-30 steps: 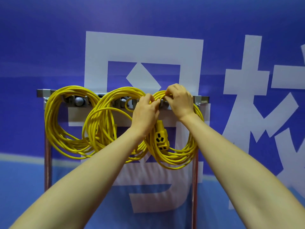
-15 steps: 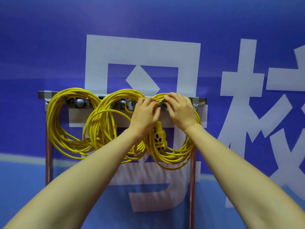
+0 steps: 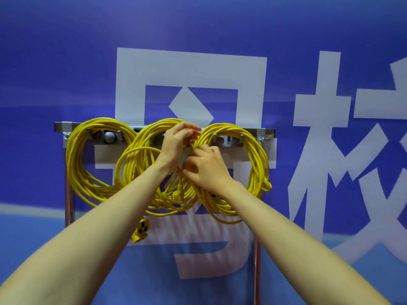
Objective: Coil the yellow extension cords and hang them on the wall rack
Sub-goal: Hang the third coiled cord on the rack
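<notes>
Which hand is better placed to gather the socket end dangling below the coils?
Likely left: the socket end hangs beside the left forearm, below the left hand at the middle coil. The right hand at the right coil would cross over.

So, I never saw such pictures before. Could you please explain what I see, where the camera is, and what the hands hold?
No machine here: these are a person's two bare arms. The one camera sits on the person's head and looks forward, so the arms enter from below. Against a blue wall is a metal rack. Three coils of yellow cord hang on it: left coil, middle coil, right coil. A socket end dangles under the middle coil. The left hand curls its fingers over cords at the top of the middle coil. The right hand touches cords just below; whether it pinches one, I cannot tell.
</notes>
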A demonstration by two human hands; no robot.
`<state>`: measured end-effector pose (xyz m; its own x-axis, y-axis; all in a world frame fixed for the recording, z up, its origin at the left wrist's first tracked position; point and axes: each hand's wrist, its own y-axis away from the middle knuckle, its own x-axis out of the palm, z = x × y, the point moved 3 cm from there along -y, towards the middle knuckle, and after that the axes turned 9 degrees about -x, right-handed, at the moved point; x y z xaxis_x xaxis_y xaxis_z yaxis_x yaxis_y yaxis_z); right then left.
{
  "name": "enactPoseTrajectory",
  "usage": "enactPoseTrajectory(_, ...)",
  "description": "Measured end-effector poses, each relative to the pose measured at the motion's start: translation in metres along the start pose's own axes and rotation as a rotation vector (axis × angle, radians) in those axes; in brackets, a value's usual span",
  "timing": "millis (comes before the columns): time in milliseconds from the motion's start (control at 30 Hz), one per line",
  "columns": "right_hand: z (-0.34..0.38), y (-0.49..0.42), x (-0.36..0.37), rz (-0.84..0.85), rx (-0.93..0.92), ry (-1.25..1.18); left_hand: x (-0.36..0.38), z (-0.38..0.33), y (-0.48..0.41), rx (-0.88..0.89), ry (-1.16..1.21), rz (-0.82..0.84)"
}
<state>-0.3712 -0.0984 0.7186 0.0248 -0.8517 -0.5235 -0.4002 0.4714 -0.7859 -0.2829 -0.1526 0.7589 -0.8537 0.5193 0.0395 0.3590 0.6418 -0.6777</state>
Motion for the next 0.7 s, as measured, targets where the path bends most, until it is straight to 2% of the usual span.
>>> enactPoseTrajectory(167, 0.012, -0.008, 0.013, 0.063, 0.16, -0.002, -0.003, -0.005, 0.004, 0.001, 0.026, 0.038)
enactPoseTrajectory(233, 0.013, -0.007, 0.01, 0.044, 0.207, -0.042, -0.006, -0.005, 0.007, 0.032, -0.041, 0.036)
enactPoseTrajectory(300, 0.007, -0.005, 0.007, -0.013, 0.263, -0.131, -0.009, -0.004, 0.014, 0.179, -0.268, 0.02)
enactPoseTrajectory(400, 0.003, -0.005, 0.008, -0.035, 0.236, -0.135, -0.023, -0.004, 0.027, 0.571, -0.71, -0.068)
enactPoseTrajectory(467, 0.001, -0.006, 0.011, -0.077, 0.23, -0.137, -0.042, 0.001, 0.032, 0.755, -0.965, -0.101)
enactPoseTrajectory(567, -0.001, -0.005, 0.009, -0.168, 0.279, -0.172, -0.071, 0.009, 0.034, 0.816, -1.229, -0.176)
enactPoseTrajectory(700, 0.001, -0.007, 0.009, -0.192, 0.292, -0.178, -0.09, 0.007, 0.039, 0.793, -1.304, -0.19)
